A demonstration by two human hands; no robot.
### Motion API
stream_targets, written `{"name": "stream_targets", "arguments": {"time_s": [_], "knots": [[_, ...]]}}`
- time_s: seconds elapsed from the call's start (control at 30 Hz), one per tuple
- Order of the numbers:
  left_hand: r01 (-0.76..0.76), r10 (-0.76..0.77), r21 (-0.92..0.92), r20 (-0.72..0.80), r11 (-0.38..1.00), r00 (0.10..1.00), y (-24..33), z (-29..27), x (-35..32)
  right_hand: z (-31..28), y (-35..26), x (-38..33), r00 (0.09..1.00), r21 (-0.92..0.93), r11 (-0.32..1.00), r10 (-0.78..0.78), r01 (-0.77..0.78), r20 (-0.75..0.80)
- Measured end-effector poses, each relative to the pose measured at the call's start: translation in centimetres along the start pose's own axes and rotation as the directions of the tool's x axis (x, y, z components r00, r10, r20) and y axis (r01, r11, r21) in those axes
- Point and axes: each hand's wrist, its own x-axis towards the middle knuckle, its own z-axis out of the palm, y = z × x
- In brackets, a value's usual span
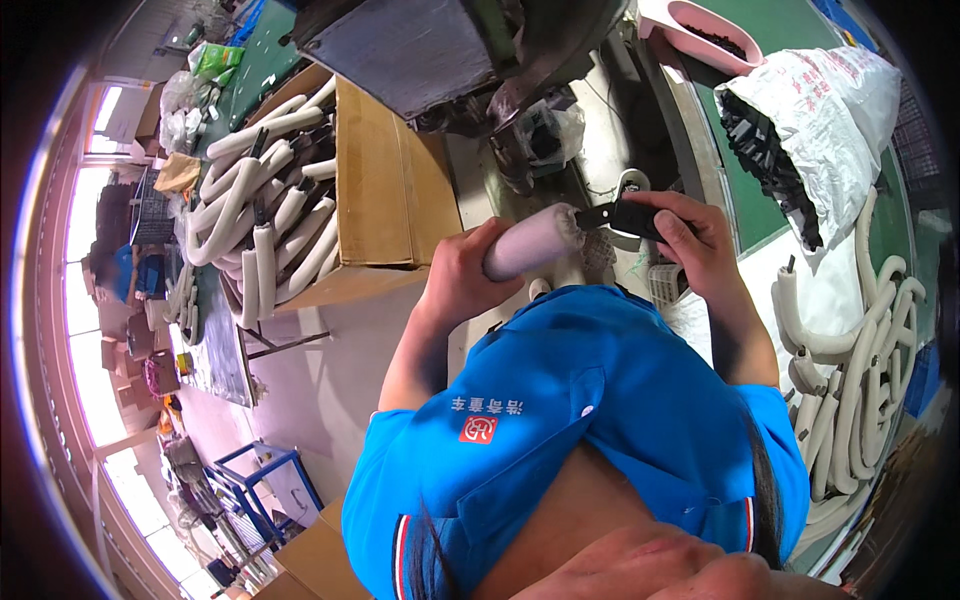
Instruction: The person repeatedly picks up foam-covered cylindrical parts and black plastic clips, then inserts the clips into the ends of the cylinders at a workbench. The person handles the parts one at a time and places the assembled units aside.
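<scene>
My left hand (462,272) is wrapped round a thick, pale grey foam-covered tube (532,244) in front of my chest. To its right, my right hand (698,238) pinches a flat black piece (634,219) between thumb and fingers. The narrow tip of that piece, with a small hole in it, meets the tube's ragged right end. Whether the tip goes inside the tube or only touches it, I cannot tell.
A cardboard box (385,185) full of foam-covered tubes stands at left. Ahead hangs a dark machine (410,60). On the green table at right are a white sack (830,95) spilling black pieces, a pink tub (740,62) and a heap of bent tubes (850,400).
</scene>
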Motion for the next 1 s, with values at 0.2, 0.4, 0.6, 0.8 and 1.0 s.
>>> {"name": "stream_targets", "arguments": {"time_s": [0.2, 0.4, 0.6, 0.8, 1.0], "knots": [[-0.083, 0.069, 0.132, 0.109, 0.988, 0.992, -1.6, -0.4, -1.7, 2.2, 1.8, 1.4, 0.976, -0.103, 0.993, -0.037, 0.061, 0.217], [0.213, -0.207, 0.074, -0.078, 0.974, 0.975, -3.5, -0.4, -0.6, 4.2, 4.9, 8.3, 0.996, -0.131, 0.991, -0.044, 0.034, -0.074], [0.252, -0.226, 0.046, -0.31, 0.967, 0.924, -10.0, 0.0, 1.5, 7.3, 7.0, 17.2, 0.967, -0.537, 0.843, -0.164, 0.036, -0.193], [0.306, -0.283, 0.064, -0.243, 0.95, 0.928, -10.6, -1.3, 3.4, 4.4, 18.7, 24.3, 0.99, -0.788, 0.616, -0.094, -0.027, -0.108], [0.367, -0.363, 0.025, -0.1, 0.93, 0.926, -14.2, -1.5, 3.7, 6.0, 15.9, 23.6, 0.982, -0.688, 0.707, 0.053, -0.165, -0.18]]}}
